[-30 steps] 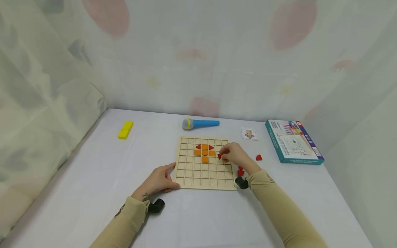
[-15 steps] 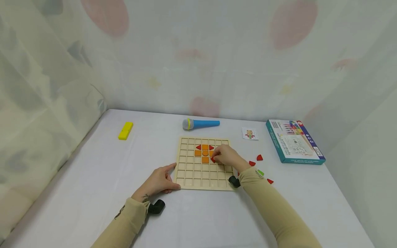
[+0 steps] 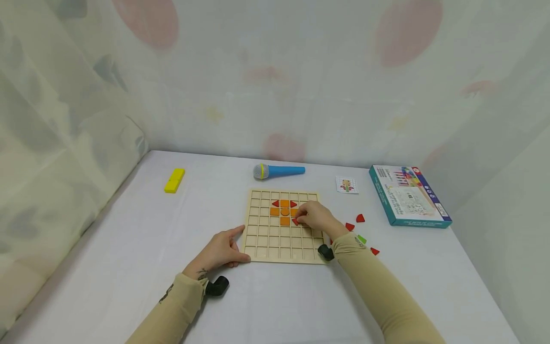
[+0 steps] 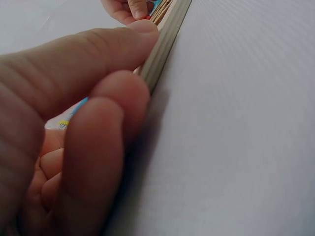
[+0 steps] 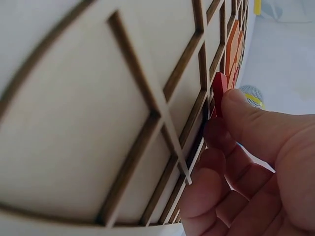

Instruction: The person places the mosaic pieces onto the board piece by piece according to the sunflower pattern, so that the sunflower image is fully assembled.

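The wooden grid board (image 3: 262, 241) lies on the white table. My left hand (image 3: 217, 249) holds its near left corner, index finger along the left edge and thumb at the corner; in the left wrist view the other fingers (image 4: 93, 132) curl close beside the board's edge. My right hand (image 3: 317, 216) pinches a small red piece (image 5: 219, 91) between thumb and fingertips, right at a cell beside the lowest orange square (image 3: 285, 221). On the board sit several orange squares around an orange round piece (image 3: 285, 211), with red triangles (image 3: 275, 204) flanking the top square.
Right of the board lie several loose red pieces (image 3: 360, 218) and a green piece (image 3: 362, 239). Farther back are a pattern card (image 3: 346, 185), a teal-sided box (image 3: 408, 196), a blue toy microphone (image 3: 285, 170) and a yellow block (image 3: 174, 180).
My right hand has moved left with the red piece, to the cell beside the lowest orange square, then stayed nearly still. My left hand keeps its place.
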{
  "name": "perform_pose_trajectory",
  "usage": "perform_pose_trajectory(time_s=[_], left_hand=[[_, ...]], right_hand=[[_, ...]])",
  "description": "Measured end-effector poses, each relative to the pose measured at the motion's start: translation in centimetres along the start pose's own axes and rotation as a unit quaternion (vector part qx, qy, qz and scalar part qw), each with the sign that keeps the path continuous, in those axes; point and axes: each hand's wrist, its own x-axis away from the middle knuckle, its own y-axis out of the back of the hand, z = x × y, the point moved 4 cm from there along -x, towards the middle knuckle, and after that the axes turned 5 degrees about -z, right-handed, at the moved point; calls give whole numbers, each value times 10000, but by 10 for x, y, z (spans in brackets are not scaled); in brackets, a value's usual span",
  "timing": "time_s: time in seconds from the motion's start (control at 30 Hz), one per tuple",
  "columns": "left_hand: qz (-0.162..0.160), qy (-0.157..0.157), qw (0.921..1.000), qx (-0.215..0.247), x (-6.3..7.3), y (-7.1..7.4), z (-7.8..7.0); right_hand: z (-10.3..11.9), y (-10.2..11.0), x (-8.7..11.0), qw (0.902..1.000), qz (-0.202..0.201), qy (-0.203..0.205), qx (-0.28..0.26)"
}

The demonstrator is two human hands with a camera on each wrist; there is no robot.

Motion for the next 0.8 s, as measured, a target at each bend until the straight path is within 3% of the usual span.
perform_pose_trajectory(time_s=[0.23, 0.4, 0.6, 0.8], left_hand=[[39, -32, 10000, -24, 0, -1, -1], [59, -41, 10000, -25, -1, -4, -2], [83, -2, 9999, -113, -1, -3, -5], [88, 57, 9998, -175, -2, -3, -4]], right_hand=[[0, 9, 6, 9997, -86, -135, -194], [-4, 46, 28, 9974, -443, -266, -493], [-37, 83, 72, 9943, -723, -692, -364], [-81, 78, 105, 9913, -557, -1193, -77]])
